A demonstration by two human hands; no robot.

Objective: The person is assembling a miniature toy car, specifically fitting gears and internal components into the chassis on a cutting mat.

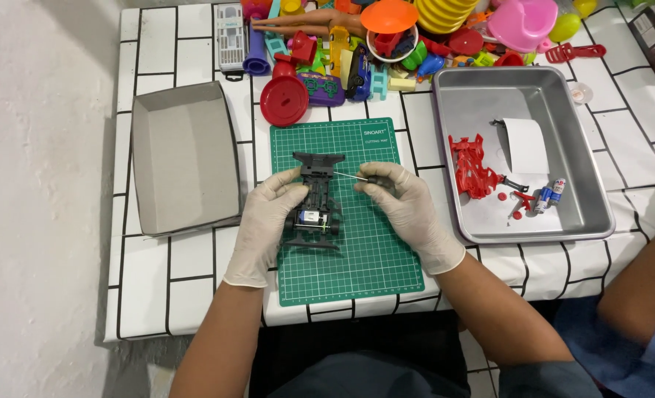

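The black plastic toy car chassis [317, 200] lies lengthwise away from the person; left hand [268, 217] grips its side, right hand [408, 210] pinches a thin screwdriver [364, 179] pointing left at it.

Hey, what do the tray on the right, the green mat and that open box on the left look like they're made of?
The tray looks like brushed metal, likely steel or aluminium: grey, with soft reflections and a rolled rim. The green mat seems to be matte rubbery plastic, flat with a printed grid. The open box looks like grey cardboard, dull, with folded walls. Both hands, left hand and right hand, wear thin whitish gloves, probably latex.
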